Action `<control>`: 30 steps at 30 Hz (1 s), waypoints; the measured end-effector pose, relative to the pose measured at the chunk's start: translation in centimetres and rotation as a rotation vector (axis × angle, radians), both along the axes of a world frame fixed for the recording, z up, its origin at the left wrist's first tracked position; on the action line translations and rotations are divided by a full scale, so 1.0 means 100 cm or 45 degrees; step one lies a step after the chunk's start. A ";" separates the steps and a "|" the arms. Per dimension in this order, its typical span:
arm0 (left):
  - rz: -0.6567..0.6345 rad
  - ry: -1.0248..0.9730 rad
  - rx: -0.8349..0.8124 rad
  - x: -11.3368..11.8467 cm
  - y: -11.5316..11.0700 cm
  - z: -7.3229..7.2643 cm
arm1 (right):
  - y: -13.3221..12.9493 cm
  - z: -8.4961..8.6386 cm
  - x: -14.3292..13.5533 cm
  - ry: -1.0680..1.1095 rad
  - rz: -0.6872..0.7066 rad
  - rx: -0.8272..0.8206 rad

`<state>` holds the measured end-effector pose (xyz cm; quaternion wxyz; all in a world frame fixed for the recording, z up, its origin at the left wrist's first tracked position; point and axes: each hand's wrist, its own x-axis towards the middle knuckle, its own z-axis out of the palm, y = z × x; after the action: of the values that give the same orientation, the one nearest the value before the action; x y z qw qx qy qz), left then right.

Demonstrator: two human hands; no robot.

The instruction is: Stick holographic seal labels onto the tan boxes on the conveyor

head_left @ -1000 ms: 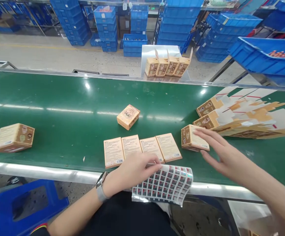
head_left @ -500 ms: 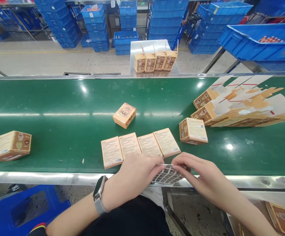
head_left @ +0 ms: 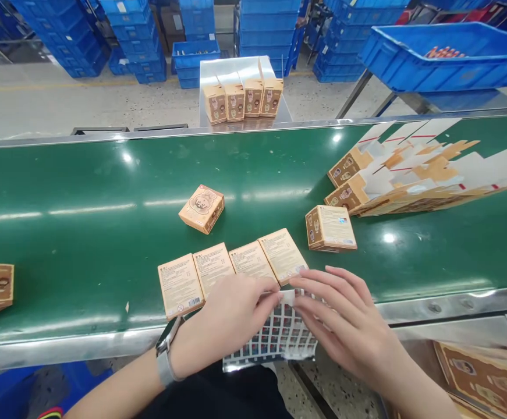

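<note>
Left hand (head_left: 236,308), with a watch (head_left: 168,349) on its wrist, pinches the upper edge of a sticker sheet (head_left: 275,334), a glossy page printed with rows of small dark squares divided by pale lines. Just beside it, the right hand (head_left: 353,326) has its fingers loosely spread, their tips at the same edge of the sheet; whether they grip it or only touch it cannot be told.

The sticker sheet hangs in front of the person's body, at the near edge of a green conveyor belt (head_left: 82,250). Just beyond the sheet lies a row of four boxes (head_left: 247,262), printed text facing up. Beyond the sheet and to its right sits a single box (head_left: 334,227), with a cluster of open cartons (head_left: 410,180) behind it.

The sheet looks very light and limp, since its surface bows, and its shine suggests a slick film. It would probably crease if squeezed in the middle, so a light pinch on the plain margin along an edge seems the safest hold.
</note>
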<state>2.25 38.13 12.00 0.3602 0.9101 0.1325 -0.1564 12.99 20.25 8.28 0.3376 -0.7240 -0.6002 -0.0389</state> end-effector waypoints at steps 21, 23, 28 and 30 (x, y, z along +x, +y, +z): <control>-0.566 -0.322 0.421 0.009 -0.031 -0.038 | 0.026 -0.046 0.040 1.580 -0.847 0.004; -0.599 -0.301 0.444 0.011 -0.032 -0.037 | 0.026 -0.047 0.035 1.463 -0.879 0.021; -0.640 -0.294 0.470 0.018 -0.031 -0.036 | 0.033 -0.054 0.025 0.957 -1.016 0.061; -0.649 -0.291 0.442 0.021 -0.030 -0.039 | 0.035 -0.057 0.028 0.886 -1.072 0.090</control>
<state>4.36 35.17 8.14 0.1616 0.9734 -0.1161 -0.1136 15.77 23.78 2.55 0.4954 -0.8602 -0.1098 0.0509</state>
